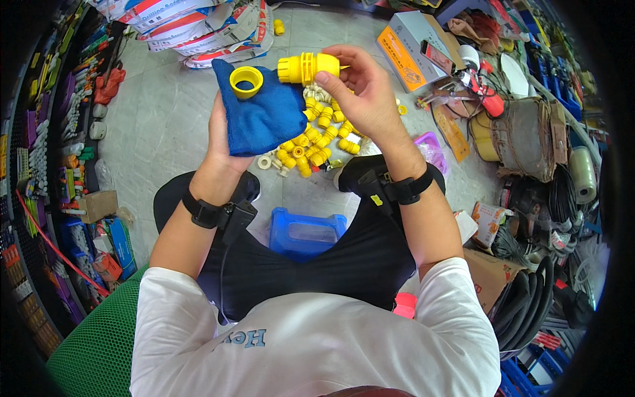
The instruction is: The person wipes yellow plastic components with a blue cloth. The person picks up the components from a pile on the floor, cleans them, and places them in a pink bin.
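Observation:
A blue cloth (268,116) lies over my left hand (221,131), which supports it from beneath at the left. On the cloth sits a yellow plastic ring nut (246,82), its opening facing up. My right hand (364,92) grips a yellow plastic threaded fitting (302,68) by its rounded end, between thumb and fingers, at the cloth's upper right edge. The slotted end of the fitting points left. Below and behind the hands, many smaller yellow fittings (317,141) are heaped on the floor, with white plastic nuts (264,162) beside them.
A blue plastic bin (307,233) stands between the legs. Stacked printed sacks (218,34) are at the upper left, an orange and grey box (414,49) at the upper right. Stocked shelves line the left; coiled black hose (526,307) and cartons crowd the right.

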Demonstrator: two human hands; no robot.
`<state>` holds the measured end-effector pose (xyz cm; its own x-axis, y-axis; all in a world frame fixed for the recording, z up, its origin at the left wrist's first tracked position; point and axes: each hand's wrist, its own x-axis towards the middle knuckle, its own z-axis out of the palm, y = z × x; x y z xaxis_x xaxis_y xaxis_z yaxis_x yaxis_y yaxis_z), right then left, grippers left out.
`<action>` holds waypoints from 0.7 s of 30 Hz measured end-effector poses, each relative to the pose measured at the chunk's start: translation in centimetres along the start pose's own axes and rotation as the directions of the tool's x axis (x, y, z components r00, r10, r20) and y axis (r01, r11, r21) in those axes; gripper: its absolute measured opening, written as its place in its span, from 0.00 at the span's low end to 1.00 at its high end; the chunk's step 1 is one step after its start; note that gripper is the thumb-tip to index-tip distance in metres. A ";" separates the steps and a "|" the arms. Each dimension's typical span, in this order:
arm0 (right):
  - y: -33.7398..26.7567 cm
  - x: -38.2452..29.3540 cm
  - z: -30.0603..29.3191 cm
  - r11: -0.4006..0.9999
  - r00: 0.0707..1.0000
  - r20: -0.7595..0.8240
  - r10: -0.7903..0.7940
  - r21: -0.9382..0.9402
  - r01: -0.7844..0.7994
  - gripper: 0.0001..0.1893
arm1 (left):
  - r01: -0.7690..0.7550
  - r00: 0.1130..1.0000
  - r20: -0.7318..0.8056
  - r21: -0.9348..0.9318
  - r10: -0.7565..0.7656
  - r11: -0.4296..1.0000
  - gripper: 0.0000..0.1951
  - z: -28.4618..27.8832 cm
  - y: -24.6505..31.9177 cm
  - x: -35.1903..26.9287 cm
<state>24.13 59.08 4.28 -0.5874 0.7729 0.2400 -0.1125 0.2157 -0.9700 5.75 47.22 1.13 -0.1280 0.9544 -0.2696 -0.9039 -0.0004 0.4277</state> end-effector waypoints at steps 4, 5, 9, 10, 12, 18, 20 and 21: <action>-0.3 -0.2 -0.3 0.997 0.997 -0.030 -0.074 0.015 0.074 0.19 | -0.065 0.976 -0.192 0.169 0.098 0.983 0.28 2.6 -0.5 -0.3; -0.3 -0.3 0.0 0.983 0.993 -0.020 -0.119 0.137 0.121 0.19 | -0.067 0.976 -0.193 0.170 0.100 0.983 0.28 2.4 -0.6 -0.2; -0.5 -0.7 0.6 1.000 0.993 0.110 -0.028 0.014 0.027 0.19 | -0.071 0.997 0.039 0.037 0.069 0.997 0.26 0.1 0.1 0.3; -0.5 -0.5 0.6 0.998 0.993 0.118 -0.001 0.060 -0.006 0.18 | -0.010 0.976 0.215 -0.126 0.037 0.992 0.26 -0.3 0.4 0.3; -0.1 -0.2 0.0 0.998 0.995 0.101 0.026 0.052 -0.032 0.18 | -0.003 0.976 0.215 -0.150 0.036 0.989 0.26 -0.4 0.5 0.3; -1.3 -0.3 -0.3 0.987 0.995 0.046 0.088 0.131 -0.093 0.18 | -0.071 0.997 0.019 -0.001 0.071 0.997 0.26 -0.1 0.3 0.3; -1.3 -0.6 0.0 0.954 0.995 0.104 0.008 0.296 -0.038 0.18 | -0.087 0.966 -0.224 0.193 0.130 0.977 0.26 1.7 -0.4 0.1; -1.0 -0.7 0.3 0.954 0.995 0.104 0.006 0.297 -0.037 0.18 | -0.088 0.966 -0.223 0.193 0.131 0.977 0.26 2.0 -0.5 -0.1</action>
<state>24.42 58.17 5.10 -0.6686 0.7077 0.2283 -0.3231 0.0000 -0.9464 7.05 47.73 2.63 -0.3332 0.8552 -0.3969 -0.7933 -0.0269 0.6082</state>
